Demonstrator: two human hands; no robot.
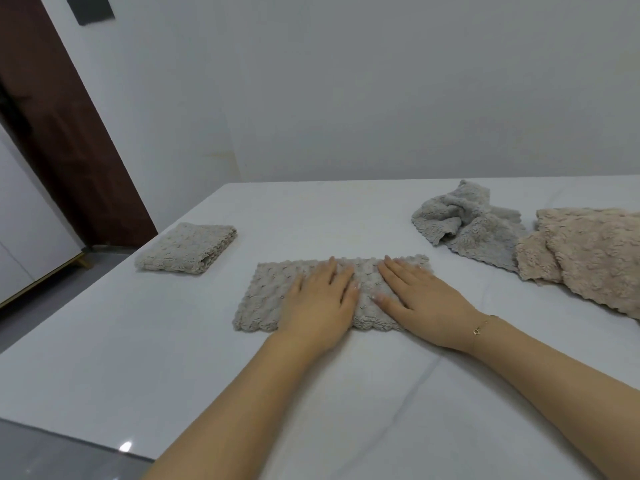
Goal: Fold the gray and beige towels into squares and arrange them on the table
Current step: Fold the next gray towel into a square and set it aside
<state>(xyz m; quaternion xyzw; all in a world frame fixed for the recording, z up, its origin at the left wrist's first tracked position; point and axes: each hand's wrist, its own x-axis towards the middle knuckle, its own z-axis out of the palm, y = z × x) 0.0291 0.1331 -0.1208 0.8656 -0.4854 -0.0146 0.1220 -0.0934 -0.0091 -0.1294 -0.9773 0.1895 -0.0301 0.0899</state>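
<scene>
**Both palms flat on a half-folded gray towel**

A gray towel (304, 296), folded into a long rectangle, lies in the middle of the white bench (138, 341), its long side running left to right. The left hand (318, 303) rests palm down on the centre of it, fingers spread and pointing away from the person. The right hand (422, 299) lies flat just beside it on the towel's right part, fingers extended and angled toward the left hand; the two hands are close but apart. Neither hand grips anything: both are spread wide and pressing on the cloth. A thin gold bracelet (483, 325) circles the right wrist.

To the far left, near the bench edge, sits a folded square towel (187, 249) of similar gray-beige tone, well apart from the one under the hands. At the far right a crumpled gray towel (464, 220) lies in a loose heap, and just beside it, overlapping its near corner, a beige towel (588, 254) lies rumpled and runs out of view at the right edge.

Behind the bench stands a plain white wall (381, 98), with a dark brown door frame (62, 133) at the left
</scene>
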